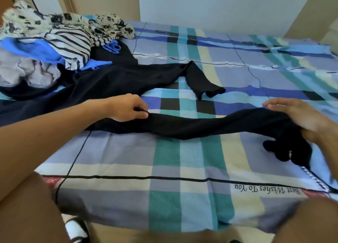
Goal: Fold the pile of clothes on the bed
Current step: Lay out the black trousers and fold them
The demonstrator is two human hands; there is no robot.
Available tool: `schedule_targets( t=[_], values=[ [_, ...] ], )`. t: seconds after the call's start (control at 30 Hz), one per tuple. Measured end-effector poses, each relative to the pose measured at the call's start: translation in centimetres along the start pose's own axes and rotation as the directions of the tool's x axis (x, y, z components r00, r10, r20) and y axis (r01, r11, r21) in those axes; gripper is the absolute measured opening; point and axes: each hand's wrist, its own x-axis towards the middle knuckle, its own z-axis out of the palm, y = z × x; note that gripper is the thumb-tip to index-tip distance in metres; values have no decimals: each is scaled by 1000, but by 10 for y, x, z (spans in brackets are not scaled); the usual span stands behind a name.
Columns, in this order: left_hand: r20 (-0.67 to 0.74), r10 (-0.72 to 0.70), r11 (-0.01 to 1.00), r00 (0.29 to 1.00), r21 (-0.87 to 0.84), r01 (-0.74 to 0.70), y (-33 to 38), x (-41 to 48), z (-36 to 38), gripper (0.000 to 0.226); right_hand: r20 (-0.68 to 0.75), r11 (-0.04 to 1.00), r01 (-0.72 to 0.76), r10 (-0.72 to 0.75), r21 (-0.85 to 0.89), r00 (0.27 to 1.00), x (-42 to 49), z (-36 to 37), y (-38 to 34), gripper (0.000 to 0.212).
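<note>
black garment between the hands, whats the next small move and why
Probably draw the ends apart to flatten it: the left hand pinches the black garment, the right hand is on its other end, and the middle lies narrow and rumpled.

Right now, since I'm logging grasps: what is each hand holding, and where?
The left hand pinches the black garment at its far edge. The right hand lies over its right end; blur hides any grip.

On the bed [182,160] with its checked blue, teal and cream sheet: a black long-sleeved garment [113,80] laid out (sleeves outflung), a crumpled pile of patterned clothes [54,38] far left.
</note>
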Motion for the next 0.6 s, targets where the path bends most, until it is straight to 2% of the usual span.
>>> schedule_targets(
  t=[0.07,0.1,0.13,0.17,0.2,0.23,0.3,0.33,0.4,0.43,0.47,0.5,0.53,0.6],
  values=[
    [-156,10,994,988,-102,-26,2,4,-3,28,-21,989,-67,71,135,997,-2,-5,4,30],
    [-231,-14,990,973,-137,-19,2,5,-5,29,-54,990,-86,92,108,994,-2,-7,8,41],
    [-307,-45,987,951,-158,-4,1,4,-8,28,-83,995,-98,100,35,992,0,-8,14,56],
    [-386,-84,983,919,-182,13,0,3,-9,27,-86,994,-104,100,-44,991,2,-9,20,78],
    [-452,-126,977,883,-212,31,-2,3,-9,25,-57,987,-107,101,-119,993,2,-9,24,97],
    [-496,-168,969,852,-242,50,-4,3,-8,23,-23,972,-113,111,-208,994,1,-9,25,106],
    [-501,-234,953,834,-289,94,-9,7,-5,16,90,882,-136,196,-451,976,-2,-10,20,98],
    [-469,-244,952,849,-281,118,-11,9,0,16,150,810,-134,264,-571,953,-3,-13,18,92],
    [-329,-236,961,914,-217,171,-12,11,9,31,232,648,-80,382,-757,894,-6,-13,19,94],
    [-249,-237,965,939,-176,197,-11,13,13,36,216,584,-77,414,-808,884,-5,-14,21,94],
    [-184,-235,967,954,-144,210,-10,15,14,37,195,568,-87,417,-818,888,-6,-15,21,87],
    [-143,-226,970,964,-127,208,-9,17,14,33,192,605,-95,392,-791,900,-8,-15,19,73],
    [-122,-214,972,969,-126,198,-10,18,11,29,201,694,-103,342,-712,918,-10,-16,18,58],
    [-101,-167,965,981,-221,141,-7,14,-1,25,207,920,-113,202,-374,957,-14,-22,19,40]
  ],
)
